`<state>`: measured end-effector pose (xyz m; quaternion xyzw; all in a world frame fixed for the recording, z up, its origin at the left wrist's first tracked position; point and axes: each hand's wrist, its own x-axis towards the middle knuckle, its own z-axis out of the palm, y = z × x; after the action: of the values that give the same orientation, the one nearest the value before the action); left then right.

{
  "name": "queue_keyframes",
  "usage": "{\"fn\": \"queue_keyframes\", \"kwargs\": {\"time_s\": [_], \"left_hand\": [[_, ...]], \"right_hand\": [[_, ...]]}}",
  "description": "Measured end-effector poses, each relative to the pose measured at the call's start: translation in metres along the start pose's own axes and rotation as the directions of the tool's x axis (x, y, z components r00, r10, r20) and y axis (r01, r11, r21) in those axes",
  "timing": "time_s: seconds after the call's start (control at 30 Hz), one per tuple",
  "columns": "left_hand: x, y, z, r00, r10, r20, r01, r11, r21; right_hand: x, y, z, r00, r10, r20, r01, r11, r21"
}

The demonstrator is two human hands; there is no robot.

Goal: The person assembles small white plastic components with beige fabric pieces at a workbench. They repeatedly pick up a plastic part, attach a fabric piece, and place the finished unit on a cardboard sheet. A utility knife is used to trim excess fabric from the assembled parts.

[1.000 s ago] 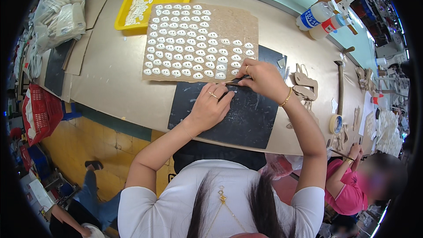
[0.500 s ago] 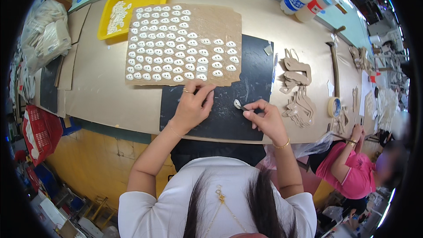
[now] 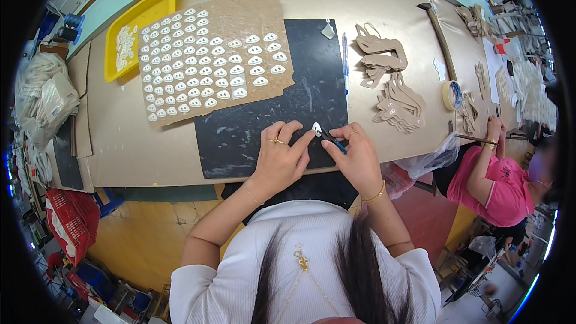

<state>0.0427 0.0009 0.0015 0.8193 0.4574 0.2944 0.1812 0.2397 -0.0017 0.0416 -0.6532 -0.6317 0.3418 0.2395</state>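
Pinched dark tool (image 3: 326,135) in right hand (image 3: 359,156) against white piece (image 3: 317,126); touched edge with half-curled left hand (image 3: 279,157), unclear whether gripping, seemingly for steadiness

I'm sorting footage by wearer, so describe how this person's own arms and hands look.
The left hand has a gold-coloured ring and a thin bracelet. The right hand wears a slim ring and a thicker gold-coloured bracelet. Neither is gloved. Both forearms are uncovered below short white sleeves.
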Motion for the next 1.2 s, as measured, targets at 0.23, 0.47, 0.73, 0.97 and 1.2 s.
{"fn": "queue_keyframes", "kwargs": {"time_s": [0.23, 0.47, 0.73, 0.97, 1.2], "left_hand": [[0.002, 0.000, 0.001, 0.998, 0.010, 0.064, -0.015, 0.997, 0.070], [0.008, 0.003, 0.000, 0.998, 0.024, 0.060, -0.031, 0.993, 0.116], [0.007, 0.007, 0.006, 0.999, 0.026, 0.043, -0.032, 0.991, 0.129], [0.006, 0.008, 0.004, 0.999, 0.020, 0.040, -0.025, 0.990, 0.138], [0.004, 0.010, 0.003, 1.000, -0.006, 0.028, 0.003, 0.992, 0.125]], "right_hand": [[-0.011, 0.000, 0.008, 0.996, -0.086, 0.021, 0.088, 0.985, -0.150], [-0.004, 0.004, -0.025, 0.990, -0.137, 0.037, 0.138, 0.989, -0.046], [0.048, 0.017, -0.044, 0.969, -0.195, -0.150, 0.181, 0.978, -0.105], [0.064, 0.015, -0.031, 0.982, -0.150, -0.115, 0.128, 0.975, -0.180], [0.109, 0.017, -0.014, 0.885, -0.380, -0.271, 0.292, 0.903, -0.315]]}}
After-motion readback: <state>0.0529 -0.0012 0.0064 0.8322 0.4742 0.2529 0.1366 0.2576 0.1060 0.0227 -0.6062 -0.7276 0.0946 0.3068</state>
